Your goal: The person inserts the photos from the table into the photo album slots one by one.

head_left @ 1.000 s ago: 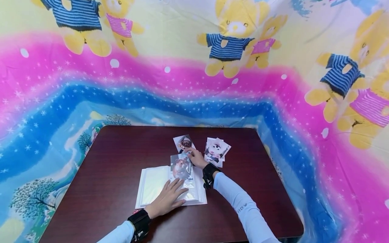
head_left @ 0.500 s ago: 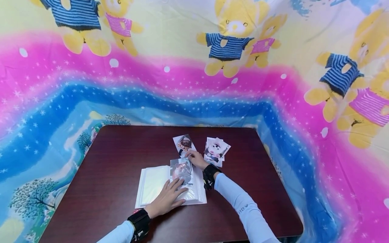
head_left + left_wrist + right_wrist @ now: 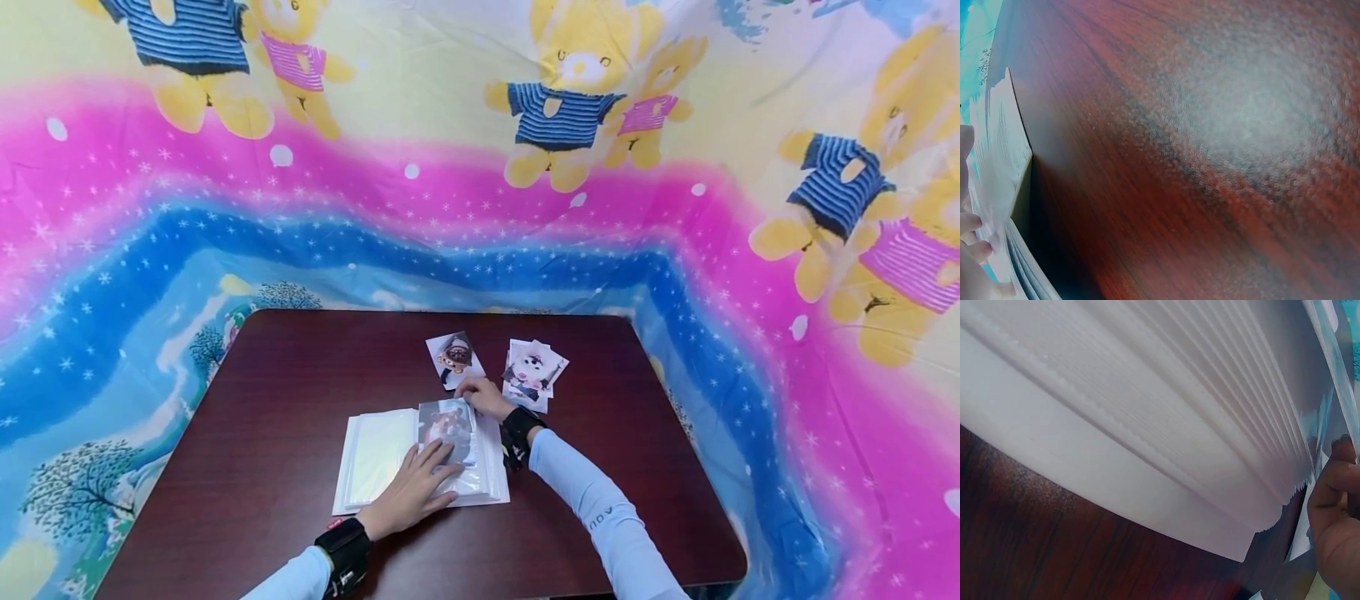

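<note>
A white photo album (image 3: 381,450) lies open on the table, with clear sleeves on its right page. On that page is a photo (image 3: 444,417) of a reddish-brown animal figure, mostly inside the sleeve. My right hand (image 3: 486,397) pinches the photo's top right corner; in the right wrist view its curled fingers (image 3: 1330,487) are by the clear sleeve edge, beside the album's page stack (image 3: 1166,406). My left hand (image 3: 414,490) rests on the lower part of the right page with fingers spread. At the left wrist view's edge, only its fingertips (image 3: 979,250) show.
Behind the album lies a loose photo (image 3: 454,358) of a bear in a hat. To its right is a small pile of photos (image 3: 534,371), a white figure on top. The dark wooden table (image 3: 300,367) is bordered by a patterned cloth (image 3: 420,212) behind and at the sides.
The photo has slid down toward me, deeper into the sleeve, and my right hand has come down slightly with it. My left hand stays in place. More of the bear photo behind now shows.
</note>
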Motion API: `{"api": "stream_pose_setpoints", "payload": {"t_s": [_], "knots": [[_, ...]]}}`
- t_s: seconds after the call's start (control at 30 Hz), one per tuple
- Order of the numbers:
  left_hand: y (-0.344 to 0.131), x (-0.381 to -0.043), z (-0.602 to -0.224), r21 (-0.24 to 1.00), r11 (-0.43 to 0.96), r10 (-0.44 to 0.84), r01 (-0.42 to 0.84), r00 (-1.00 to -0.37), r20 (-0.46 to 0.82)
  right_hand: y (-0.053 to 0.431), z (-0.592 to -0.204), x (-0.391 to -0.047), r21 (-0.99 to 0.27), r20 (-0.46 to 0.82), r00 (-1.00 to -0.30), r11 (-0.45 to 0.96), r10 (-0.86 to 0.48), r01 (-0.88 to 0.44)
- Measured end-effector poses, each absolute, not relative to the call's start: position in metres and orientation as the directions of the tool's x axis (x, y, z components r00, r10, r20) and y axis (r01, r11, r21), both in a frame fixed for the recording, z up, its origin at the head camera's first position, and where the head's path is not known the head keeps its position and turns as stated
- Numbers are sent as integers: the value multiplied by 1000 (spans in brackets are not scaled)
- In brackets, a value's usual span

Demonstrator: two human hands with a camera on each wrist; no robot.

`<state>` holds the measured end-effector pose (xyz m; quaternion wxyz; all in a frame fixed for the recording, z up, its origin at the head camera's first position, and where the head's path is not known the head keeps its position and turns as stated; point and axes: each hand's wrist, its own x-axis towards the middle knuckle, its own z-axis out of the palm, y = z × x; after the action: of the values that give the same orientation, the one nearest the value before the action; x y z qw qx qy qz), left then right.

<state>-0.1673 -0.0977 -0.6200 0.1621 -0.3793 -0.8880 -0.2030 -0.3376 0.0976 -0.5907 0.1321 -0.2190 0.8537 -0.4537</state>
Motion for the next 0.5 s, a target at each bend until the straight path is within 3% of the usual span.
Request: {"api": "stream_pose_setpoints", "payload": {"t_s": [0.5], "knots": [[-96, -168, -624, 209, 652, 612, 729, -668, 423, 97, -588, -333, -823, -110, -864, 532, -491, -198]]}}
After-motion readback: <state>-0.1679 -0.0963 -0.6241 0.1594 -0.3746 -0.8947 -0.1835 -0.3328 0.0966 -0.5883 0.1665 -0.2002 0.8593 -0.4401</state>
